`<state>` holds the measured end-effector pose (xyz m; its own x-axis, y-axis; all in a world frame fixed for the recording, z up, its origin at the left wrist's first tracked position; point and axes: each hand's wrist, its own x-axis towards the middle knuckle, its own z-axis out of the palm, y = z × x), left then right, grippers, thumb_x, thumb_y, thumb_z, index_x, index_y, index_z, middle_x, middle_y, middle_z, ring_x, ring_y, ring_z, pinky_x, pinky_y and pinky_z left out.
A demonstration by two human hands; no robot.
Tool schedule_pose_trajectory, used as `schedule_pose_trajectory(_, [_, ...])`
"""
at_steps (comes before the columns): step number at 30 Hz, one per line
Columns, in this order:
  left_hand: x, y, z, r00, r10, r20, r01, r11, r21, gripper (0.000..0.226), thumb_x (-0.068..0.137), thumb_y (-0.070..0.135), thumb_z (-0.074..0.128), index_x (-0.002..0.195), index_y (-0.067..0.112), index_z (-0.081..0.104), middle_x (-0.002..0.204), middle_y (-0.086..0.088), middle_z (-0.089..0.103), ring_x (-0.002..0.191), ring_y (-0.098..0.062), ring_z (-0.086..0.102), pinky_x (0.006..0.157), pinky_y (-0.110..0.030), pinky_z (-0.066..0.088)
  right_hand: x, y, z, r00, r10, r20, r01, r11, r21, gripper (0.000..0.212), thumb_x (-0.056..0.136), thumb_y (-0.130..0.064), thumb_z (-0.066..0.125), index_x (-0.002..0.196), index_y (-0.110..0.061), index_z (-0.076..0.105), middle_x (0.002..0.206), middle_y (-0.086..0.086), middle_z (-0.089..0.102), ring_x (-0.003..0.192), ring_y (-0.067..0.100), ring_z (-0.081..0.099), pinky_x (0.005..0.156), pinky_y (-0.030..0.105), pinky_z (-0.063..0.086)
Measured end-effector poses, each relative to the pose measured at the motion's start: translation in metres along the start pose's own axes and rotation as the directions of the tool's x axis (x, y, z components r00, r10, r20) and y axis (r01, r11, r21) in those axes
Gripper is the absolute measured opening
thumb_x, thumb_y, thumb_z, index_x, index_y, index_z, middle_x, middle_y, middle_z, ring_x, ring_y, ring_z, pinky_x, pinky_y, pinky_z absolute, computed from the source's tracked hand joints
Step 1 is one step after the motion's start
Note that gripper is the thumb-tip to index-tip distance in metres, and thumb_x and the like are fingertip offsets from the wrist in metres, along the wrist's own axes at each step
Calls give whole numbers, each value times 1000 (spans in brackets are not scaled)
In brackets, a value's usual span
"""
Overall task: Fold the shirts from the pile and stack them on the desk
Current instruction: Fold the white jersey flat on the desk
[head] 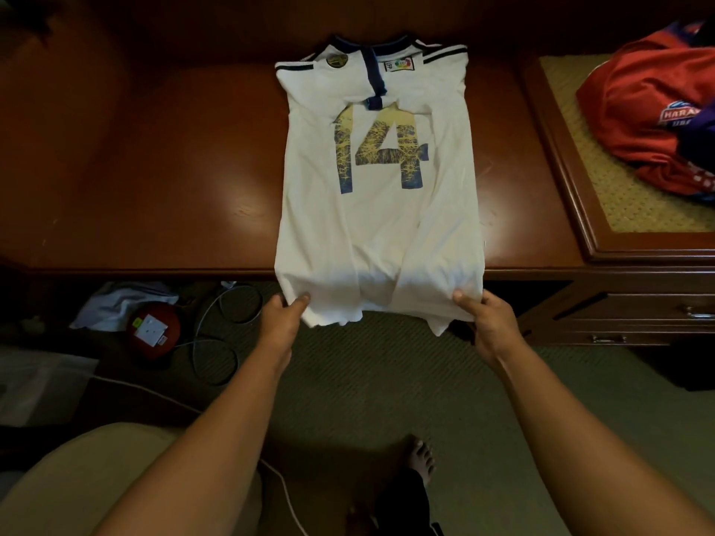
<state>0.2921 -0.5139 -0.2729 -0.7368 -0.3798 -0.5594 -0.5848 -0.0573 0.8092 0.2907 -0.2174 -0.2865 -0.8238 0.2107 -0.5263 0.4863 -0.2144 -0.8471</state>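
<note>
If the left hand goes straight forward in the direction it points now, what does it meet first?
Most likely the front edge of the desk. The left hand pinches the hem of the white shirt, which hangs off that edge, and points toward it. Depth is unclear, so it might pass under instead.

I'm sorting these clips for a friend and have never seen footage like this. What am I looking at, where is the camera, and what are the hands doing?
There is no machine here: the single picture comes from a wide-angle camera worn on a person's head, looking forward and down, so both bare arms reach in from below. A white jersey with a worn number 14 lies on a polished wooden desk, its sides already folded in, its bottom hem hanging over the front edge. The left hand pinches the hem's left corner and the right hand the right corner; that is the whole grip. At the far right a pile of red and purple shirts waits on a woven-topped cabinet. Cables and a bare foot show on the carpet below.
</note>
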Motion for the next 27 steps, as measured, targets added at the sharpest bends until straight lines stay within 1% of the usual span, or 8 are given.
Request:
schedule_pose_trajectory(3, [1, -6, -10, 998, 59, -39, -58, 998, 22, 16, 93, 10, 57, 110, 9, 58, 108, -16, 65, 95, -29, 63, 84, -39, 51, -1, -1, -2, 998, -56, -20, 53, 991, -122, 25, 84, -3, 69, 107, -6, 62, 98, 7, 67, 87, 22, 63, 82, 40, 51])
schedule_pose_trajectory(6, [-1, -9, -15, 999, 40, -35, -41, 999, -30, 16, 96, 9, 53, 111, 13, 57, 107, -12, 65, 96, -27, 63, 89, -44, 51, -3, 1, -3, 999, -48, -20, 45, 990, -130, 28, 81, -1, 71, 106, -8, 60, 98, 6, 67, 89, 25, 65, 83, 43, 53])
schedule_pose_trajectory(10, [-8, -8, -14, 996, -27, 86, 36, 994, -104, 26, 95, 17, 59, 118, 8, 56, 110, -11, 66, 99, -27, 64, 92, -48, 51, -7, 4, -5, 1000, 17, 4, -17, 995, -103, 30, 79, -1, 72, 108, -4, 64, 103, 12, 69, 92, 29, 66, 82, 43, 54])
schedule_pose_trajectory(13, [-10, -6, -14, 991, -54, 126, 64, 995, -77, 32, 91, 11, 62, 121, 3, 56, 114, -15, 65, 104, -28, 63, 97, -46, 49, -10, 2, -5, 998, 61, 7, -60, 996, -65, 27, 82, 0, 69, 108, 1, 64, 100, 12, 69, 90, 29, 65, 73, 36, 53])
schedule_pose_trajectory(17, [-11, -4, -17, 990, -75, 119, 86, 992, -90, 29, 92, 10, 61, 120, 3, 58, 114, -15, 66, 105, -29, 62, 99, -44, 48, -16, -1, -3, 992, 104, 66, -104, 995, -3, 20, 92, -5, 58, 112, -10, 60, 100, 6, 66, 89, 22, 63, 71, 33, 51])
schedule_pose_trajectory(21, [-19, -3, -18, 985, -107, 136, 127, 981, -147, 28, 93, 13, 58, 120, 8, 55, 113, -13, 64, 108, -29, 60, 102, -46, 46, -25, 0, -1, 994, 92, 63, -90, 995, -44, 25, 92, -8, 58, 116, -15, 59, 106, 5, 67, 94, 23, 63, 67, 31, 50])
schedule_pose_trajectory(24, [-29, 0, -19, 978, -149, 148, 180, 958, -225, 28, 94, 12, 56, 122, 9, 54, 110, -10, 64, 101, -25, 60, 97, -43, 46, -35, -5, 0, 995, 86, 45, -84, 996, -36, 26, 89, -5, 62, 112, -16, 62, 108, 6, 68, 96, 24, 63, 73, 34, 52])
schedule_pose_trajectory(27, [-44, 6, -19, 967, -172, 188, 226, 921, -319, 19, 95, 12, 56, 113, 16, 58, 113, -9, 66, 102, -24, 61, 100, -43, 44, -48, -16, -1, 994, 94, 55, -92, 995, -31, 26, 90, -5, 59, 114, -14, 60, 108, 5, 67, 98, 23, 62, 80, 37, 53])
